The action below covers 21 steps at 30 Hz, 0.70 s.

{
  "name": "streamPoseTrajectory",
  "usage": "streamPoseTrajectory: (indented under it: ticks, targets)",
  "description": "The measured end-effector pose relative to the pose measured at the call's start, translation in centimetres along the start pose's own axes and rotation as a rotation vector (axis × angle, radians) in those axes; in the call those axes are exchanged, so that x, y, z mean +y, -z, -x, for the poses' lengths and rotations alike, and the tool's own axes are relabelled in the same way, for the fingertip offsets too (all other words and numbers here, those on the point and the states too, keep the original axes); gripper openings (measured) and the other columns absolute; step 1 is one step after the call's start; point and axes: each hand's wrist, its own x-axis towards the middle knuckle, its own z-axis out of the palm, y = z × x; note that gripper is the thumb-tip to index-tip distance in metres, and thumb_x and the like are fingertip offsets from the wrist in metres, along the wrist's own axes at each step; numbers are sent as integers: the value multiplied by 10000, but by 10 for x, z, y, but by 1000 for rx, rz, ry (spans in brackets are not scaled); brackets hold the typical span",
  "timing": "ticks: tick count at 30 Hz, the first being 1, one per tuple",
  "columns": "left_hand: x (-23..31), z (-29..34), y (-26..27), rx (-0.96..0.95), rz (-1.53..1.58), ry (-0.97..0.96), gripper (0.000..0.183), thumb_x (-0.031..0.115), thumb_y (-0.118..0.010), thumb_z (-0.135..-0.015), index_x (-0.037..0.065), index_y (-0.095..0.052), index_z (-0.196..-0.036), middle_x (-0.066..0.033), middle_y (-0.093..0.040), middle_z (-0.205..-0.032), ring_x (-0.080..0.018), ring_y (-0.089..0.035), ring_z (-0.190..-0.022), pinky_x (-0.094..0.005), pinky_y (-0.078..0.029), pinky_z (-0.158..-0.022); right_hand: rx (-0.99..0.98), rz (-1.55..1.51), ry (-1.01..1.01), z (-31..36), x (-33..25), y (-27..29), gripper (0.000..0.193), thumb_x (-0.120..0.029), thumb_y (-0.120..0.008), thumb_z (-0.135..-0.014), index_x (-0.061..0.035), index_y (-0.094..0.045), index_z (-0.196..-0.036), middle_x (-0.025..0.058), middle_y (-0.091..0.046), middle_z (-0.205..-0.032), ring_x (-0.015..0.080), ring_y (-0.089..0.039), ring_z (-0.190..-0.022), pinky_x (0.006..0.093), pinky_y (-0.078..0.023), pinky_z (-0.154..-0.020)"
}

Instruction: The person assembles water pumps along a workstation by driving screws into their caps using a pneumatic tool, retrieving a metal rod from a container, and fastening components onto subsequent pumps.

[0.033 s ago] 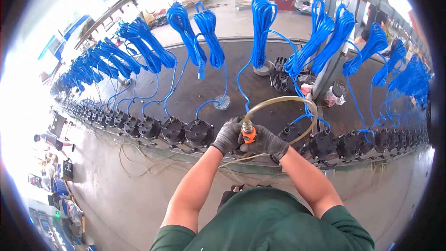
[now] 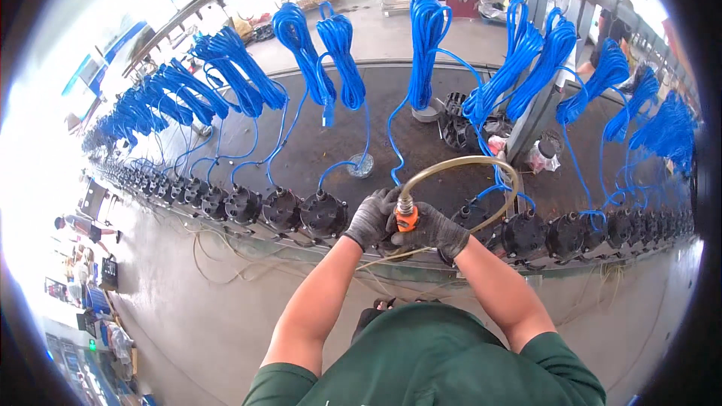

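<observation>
My right hand (image 2: 440,234), in a dark grey glove, is wrapped round an orange air tool (image 2: 407,219) with a metal hose fitting on top. From that fitting a clear yellowish hose (image 2: 481,161) loops up and to the right, then back down behind my right hand. My left hand (image 2: 368,221), gloved too, curls over a black round housing right beside the tool. The two hands hide most of this housing and the tool's working end. A blue cable (image 2: 394,143) runs from a hanging coil down to the spot at my left hand.
Similar black housings (image 2: 323,214) line the bench's near edge on both sides. Coiled blue cables (image 2: 426,53) hang above the dark bench top (image 2: 331,146). A small clear dish (image 2: 361,166), a metal post (image 2: 532,116) and a jar (image 2: 543,155) stand there. Thin hoses (image 2: 218,280) trail below.
The orange tool and the hose have shifted very slightly to the right in the picture. Both hands keep their places and grips.
</observation>
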Motion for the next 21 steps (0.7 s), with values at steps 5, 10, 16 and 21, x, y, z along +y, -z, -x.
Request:
streamPoseTrajectory:
  ticks: [5, 10, 16, 21]
  targets:
    - [5, 2, 2, 246, -324, -127, 394, 128, -703, -867, 76, -579, -1237, -94, -669, -1055, -275, -654, -1028, -375, -515, -919, 288, 70, 132, -5, 2, -13, 323, -60, -820, -765, -59, -629, -1026, 3, -666, -961, 107, -624, -906, 295, -528, -834]
    - [18, 2, 7, 264, -332, -69, 373, 172, -682, -855, 75, -568, -1197, -180, -679, -1076, -390, -644, -1049, -464, -524, -892, 381, -11, 141, -7, 5, -17, 387, -82, -835, -771, -51, -621, -1092, -8, -670, -973, 110, -629, -895, 306, -539, -835]
    - [3, 4, 6, 175, -418, -30, 573, 269, -772, -767, 100, -554, -1269, -105, -610, -1178, -288, -613, -1109, -375, -481, -986, 298, 158, 115, -7, 10, -18, 365, -100, -822, -777, -36, -664, -1099, 11, -698, -971, 108, -643, -910, 305, -538, -853]
    - [17, 2, 1, 280, -305, -99, 388, 179, -735, -815, 98, -616, -1175, -190, -683, -1090, -393, -656, -1053, -459, -527, -899, 271, 4, 163, -3, 30, -8, 368, -121, -852, -809, -48, -670, -1121, -16, -684, -1012, 87, -621, -953, 305, -534, -867]
